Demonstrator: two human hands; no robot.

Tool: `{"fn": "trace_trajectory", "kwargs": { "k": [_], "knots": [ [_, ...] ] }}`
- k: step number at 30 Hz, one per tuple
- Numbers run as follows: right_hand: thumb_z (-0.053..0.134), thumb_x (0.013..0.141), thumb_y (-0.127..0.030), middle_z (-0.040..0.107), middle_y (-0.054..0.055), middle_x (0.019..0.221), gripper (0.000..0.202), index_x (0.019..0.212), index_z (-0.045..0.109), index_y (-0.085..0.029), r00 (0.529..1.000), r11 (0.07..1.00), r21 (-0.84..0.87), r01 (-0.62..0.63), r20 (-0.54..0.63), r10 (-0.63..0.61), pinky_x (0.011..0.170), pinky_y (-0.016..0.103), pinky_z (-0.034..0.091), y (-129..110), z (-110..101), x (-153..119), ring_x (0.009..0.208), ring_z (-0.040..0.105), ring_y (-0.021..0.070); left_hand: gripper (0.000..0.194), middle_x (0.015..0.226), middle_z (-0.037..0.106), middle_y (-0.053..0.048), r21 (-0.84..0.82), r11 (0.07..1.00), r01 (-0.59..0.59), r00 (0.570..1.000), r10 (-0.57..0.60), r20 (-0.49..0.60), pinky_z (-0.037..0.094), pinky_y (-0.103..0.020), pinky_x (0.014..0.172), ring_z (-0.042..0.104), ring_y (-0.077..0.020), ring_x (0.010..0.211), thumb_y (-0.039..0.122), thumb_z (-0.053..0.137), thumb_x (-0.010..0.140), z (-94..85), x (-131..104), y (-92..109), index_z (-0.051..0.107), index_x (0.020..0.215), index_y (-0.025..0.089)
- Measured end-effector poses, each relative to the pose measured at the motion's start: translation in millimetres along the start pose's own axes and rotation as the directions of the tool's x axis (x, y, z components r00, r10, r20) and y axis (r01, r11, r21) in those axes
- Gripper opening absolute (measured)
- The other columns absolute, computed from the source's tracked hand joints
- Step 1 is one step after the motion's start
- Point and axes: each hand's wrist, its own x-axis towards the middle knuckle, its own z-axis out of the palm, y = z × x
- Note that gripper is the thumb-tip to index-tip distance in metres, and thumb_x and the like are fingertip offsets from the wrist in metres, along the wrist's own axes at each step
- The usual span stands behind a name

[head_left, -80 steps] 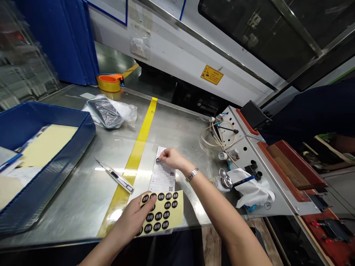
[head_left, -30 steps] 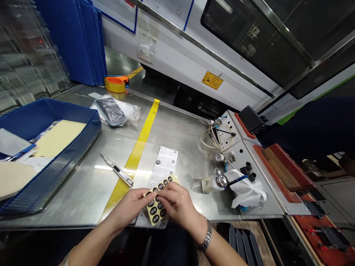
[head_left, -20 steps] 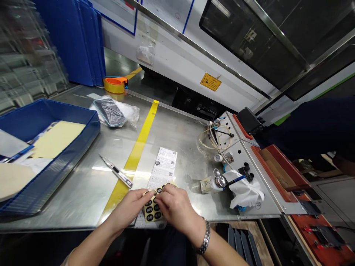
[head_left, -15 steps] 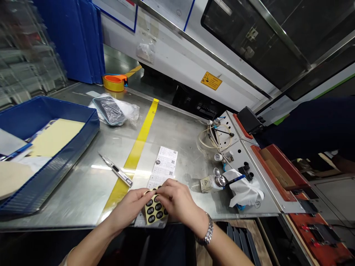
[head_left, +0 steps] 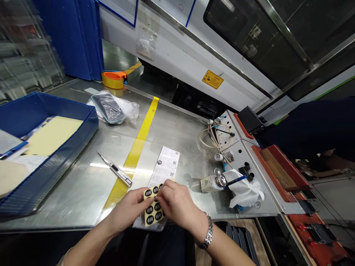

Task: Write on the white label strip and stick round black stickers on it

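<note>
Left hand (head_left: 129,207) clamped the sticker sheet (head_left: 152,213) over the label strip's (head_left: 167,159) near end; right hand (head_left: 178,204) bent inward, fingertips pinched together against the sheet. Blue bin (head_left: 72,153), left of the strip, held yellow paper (head_left: 54,136).

Bench: a shiny metal top (head_left: 183,129), crossed by a yellow stripe (head_left: 142,136).
Wall behind it: a pale machine panel (head_left: 172,55) with a dark window (head_left: 235,33) up to the right.
Floor: glossy grey-green (head_left: 115,57) through the gap beyond, marked by a yellow line (head_left: 133,68).
Far left corner: tall blue boards (head_left: 74,40) beside blurry clear stacks (head_left: 24,55).
Light: white glare bouncing off the metal.
</note>
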Motion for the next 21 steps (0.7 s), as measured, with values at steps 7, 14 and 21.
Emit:
{"fn": "trace_trajectory", "kwargs": {
  "k": [7,14,21],
  "knots": [
    [0.062,0.089,-0.013,0.058,0.001,0.086,0.010,0.084,0.057,-0.019,0.987,0.945,0.287,-0.159,0.034,0.155,0.071,0.025,0.045,13.0,-11.5,15.5,0.079,0.057,0.0145,0.029,0.075,0.071,-0.004,0.029,1.000,0.000,0.996,0.002,-0.084,0.046,-0.027,0.071,0.062,-0.0208,0.078,0.042,0.077,0.075,3.6,3.3,-4.9,0.067,0.078,0.015],
    [0.056,0.092,-0.017,0.058,0.003,0.088,0.007,0.085,0.057,-0.020,1.000,0.955,0.297,-0.003,-0.009,0.006,0.074,0.029,0.045,7.5,-13.7,12.6,0.083,0.055,0.0171,0.035,0.075,0.069,-0.003,0.050,0.998,0.022,0.989,-0.014,-0.145,0.044,-0.027,0.067,0.060,-0.0195,0.074,0.051,0.060,0.087,3.5,2.4,-8.0,0.064,0.081,0.017],
    [0.061,0.088,-0.021,0.063,0.001,0.077,0.011,0.078,0.062,-0.017,0.867,0.696,0.574,-0.430,0.048,0.496,0.068,0.027,0.047,41.6,-2.0,41.6,0.071,0.058,0.0140,0.018,0.097,0.071,-0.008,0.343,0.937,-0.062,0.997,0.070,-0.013,0.047,-0.030,0.083,0.063,-0.0244,0.091,0.032,0.061,0.085,8.6,-7.6,0.3,0.071,0.081,0.018]
  ]
}}
